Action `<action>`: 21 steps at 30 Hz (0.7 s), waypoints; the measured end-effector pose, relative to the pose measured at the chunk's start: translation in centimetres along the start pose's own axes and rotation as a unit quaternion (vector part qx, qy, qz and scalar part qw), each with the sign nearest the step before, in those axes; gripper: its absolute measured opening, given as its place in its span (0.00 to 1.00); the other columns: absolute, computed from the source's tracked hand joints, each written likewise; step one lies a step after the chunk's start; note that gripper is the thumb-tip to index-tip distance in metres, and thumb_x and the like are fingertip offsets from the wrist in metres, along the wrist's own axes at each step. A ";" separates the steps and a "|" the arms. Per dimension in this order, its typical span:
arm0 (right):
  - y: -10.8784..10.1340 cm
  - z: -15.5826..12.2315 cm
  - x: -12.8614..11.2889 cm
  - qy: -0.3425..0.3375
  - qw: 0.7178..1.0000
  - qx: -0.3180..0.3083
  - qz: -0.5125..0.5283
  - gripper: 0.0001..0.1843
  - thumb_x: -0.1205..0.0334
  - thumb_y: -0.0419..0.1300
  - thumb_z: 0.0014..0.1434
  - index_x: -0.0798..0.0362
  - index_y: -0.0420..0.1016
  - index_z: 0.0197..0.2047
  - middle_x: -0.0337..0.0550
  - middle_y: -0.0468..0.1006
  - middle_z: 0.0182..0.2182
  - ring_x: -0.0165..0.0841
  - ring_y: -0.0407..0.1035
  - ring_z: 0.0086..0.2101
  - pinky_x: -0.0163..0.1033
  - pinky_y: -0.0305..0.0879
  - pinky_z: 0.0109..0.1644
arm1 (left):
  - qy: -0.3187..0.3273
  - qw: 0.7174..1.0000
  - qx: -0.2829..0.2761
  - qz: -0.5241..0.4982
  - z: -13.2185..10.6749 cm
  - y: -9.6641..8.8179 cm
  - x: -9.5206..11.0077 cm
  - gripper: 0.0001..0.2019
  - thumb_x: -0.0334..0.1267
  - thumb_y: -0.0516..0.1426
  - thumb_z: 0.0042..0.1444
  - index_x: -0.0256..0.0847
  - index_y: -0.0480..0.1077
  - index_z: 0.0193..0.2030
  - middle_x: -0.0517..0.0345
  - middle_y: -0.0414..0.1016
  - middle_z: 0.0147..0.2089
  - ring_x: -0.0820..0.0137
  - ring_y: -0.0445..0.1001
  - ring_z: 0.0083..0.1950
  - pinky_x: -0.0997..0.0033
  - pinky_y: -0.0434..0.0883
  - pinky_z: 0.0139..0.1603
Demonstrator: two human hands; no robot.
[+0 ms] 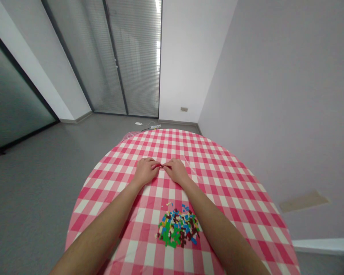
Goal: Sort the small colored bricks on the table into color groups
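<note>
Beyond the brick pile (177,229), left hand (145,172) and right hand (176,170) pinch one tiny piece (161,165); steady, aligned pressure seems best.

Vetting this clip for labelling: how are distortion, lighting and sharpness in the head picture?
Head view: wide-angle distortion bows the checked table and tilts the walls; light is soft and even, no glare; left hand and right hand meet small in frame, so nothing between their fingers resolves; the brick pile shows colours clearly.

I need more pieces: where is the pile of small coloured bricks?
Head view: the pile of coloured bricks lies on the checked tablecloth, low centre, just left of the right forearm.
</note>
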State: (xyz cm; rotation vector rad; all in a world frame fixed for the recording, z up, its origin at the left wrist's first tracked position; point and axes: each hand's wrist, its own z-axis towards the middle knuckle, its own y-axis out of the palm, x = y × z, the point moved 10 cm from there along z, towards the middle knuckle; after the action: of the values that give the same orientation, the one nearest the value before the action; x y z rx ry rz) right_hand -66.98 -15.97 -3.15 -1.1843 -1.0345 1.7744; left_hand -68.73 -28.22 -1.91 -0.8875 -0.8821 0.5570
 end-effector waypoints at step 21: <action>-0.2 -0.2 0.0 0.003 1.000 0.012 0.014 0.14 0.60 0.55 0.66 0.45 0.83 0.45 0.45 0.79 0.37 0.38 0.68 0.41 0.41 0.60 0.45 | 0.005 1.000 0.001 -0.014 0.1 0.1 -0.1 0.10 0.39 0.57 0.57 0.48 0.82 0.36 0.56 0.80 0.42 0.58 0.74 0.46 0.56 0.67 0.52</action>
State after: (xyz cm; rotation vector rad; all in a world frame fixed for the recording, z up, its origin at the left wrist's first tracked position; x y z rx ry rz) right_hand -66.76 -15.85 -3.02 -1.1924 -0.9949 1.7991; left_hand -68.88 -28.19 -2.02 -0.8741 -0.8831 0.5294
